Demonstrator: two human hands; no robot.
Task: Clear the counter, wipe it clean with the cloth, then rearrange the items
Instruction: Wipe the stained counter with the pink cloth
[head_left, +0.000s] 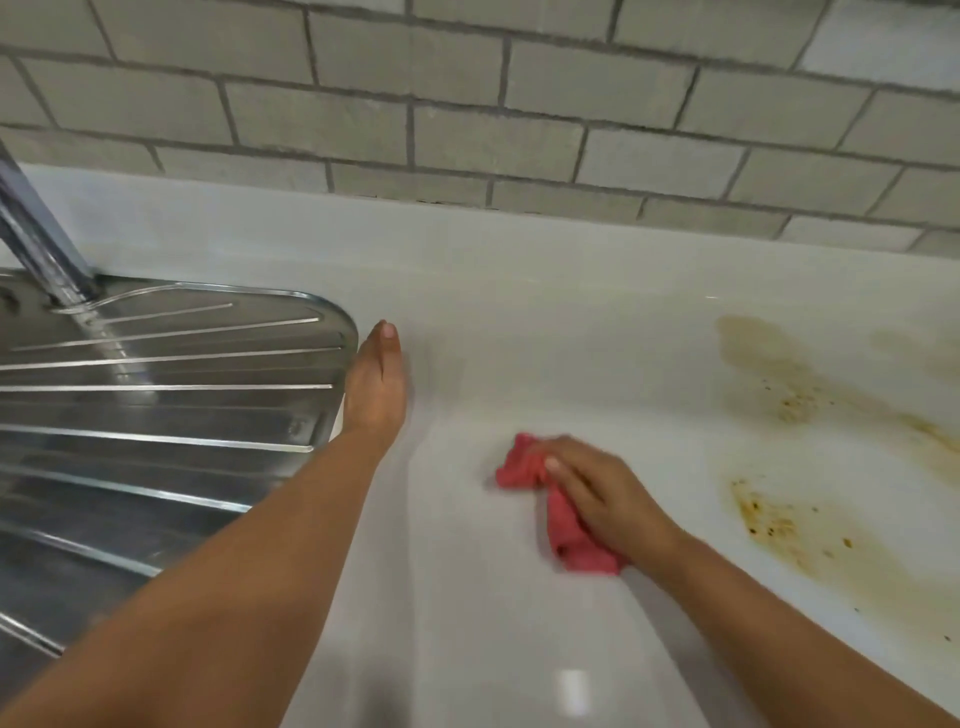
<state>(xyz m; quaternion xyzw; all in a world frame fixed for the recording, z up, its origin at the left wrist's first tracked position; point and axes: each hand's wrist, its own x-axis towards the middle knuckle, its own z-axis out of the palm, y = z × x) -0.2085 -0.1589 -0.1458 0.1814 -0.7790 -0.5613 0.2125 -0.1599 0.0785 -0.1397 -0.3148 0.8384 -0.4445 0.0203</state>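
A crumpled red cloth (524, 465) lies on the white counter (545, 322), and my right hand (602, 493) presses down on it with fingers laid flat over it. My left hand (376, 382) rests on the counter beside the drainer's right edge, fingers straight and together. Brown stains (779, 379) spread over the counter to the right of the cloth, a second patch (800, 525) nearer the front.
A ribbed steel drainer (156, 395) fills the left side, with a tap stem (36, 244) rising at its back. A grey tiled wall (467, 104) runs along the back of the counter.
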